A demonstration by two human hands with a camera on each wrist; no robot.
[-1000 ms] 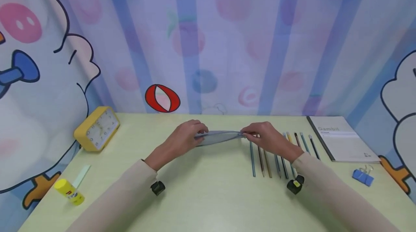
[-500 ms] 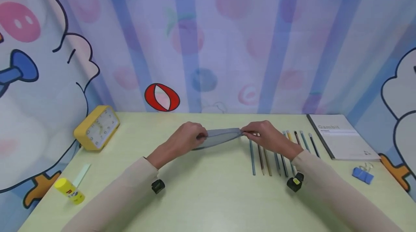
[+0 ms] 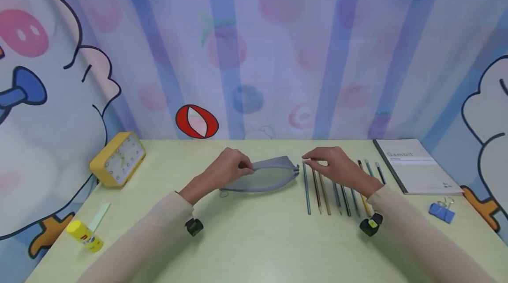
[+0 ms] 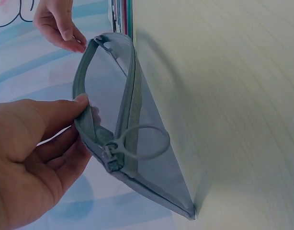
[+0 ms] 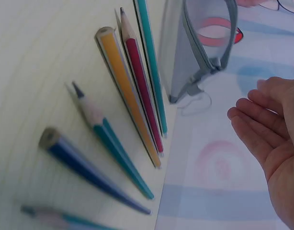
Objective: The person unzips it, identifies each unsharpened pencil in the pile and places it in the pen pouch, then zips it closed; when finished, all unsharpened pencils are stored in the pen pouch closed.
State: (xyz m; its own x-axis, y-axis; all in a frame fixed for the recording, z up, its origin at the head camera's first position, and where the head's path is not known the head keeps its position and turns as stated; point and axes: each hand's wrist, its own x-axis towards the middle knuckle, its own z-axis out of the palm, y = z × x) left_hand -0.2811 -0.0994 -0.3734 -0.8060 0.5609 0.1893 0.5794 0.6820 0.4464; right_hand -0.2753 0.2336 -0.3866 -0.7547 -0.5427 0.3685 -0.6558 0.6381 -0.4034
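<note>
1. A pale green desk [image 3: 254,239] stands before a cartoon curtain [image 3: 278,45].
2. The left hand [image 3: 228,170] pinches the grey pencil case [image 3: 263,177], unzipped, at mid-desk.
3. The right hand [image 3: 335,168], loosely open, hovers over the pencils [image 3: 331,190]; best to hold the case's mouth wide.

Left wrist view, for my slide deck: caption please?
Left hand pinches the unzipped grey pouch open on the table.

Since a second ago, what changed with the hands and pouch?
The right hand let go of the grey pouch and moved right, over the pencils. The pouch dropped to the table with its mouth open. The left hand still pinches the pouch's upper edge. Clock, glue stick, notebook and binder clip stayed put.
</note>
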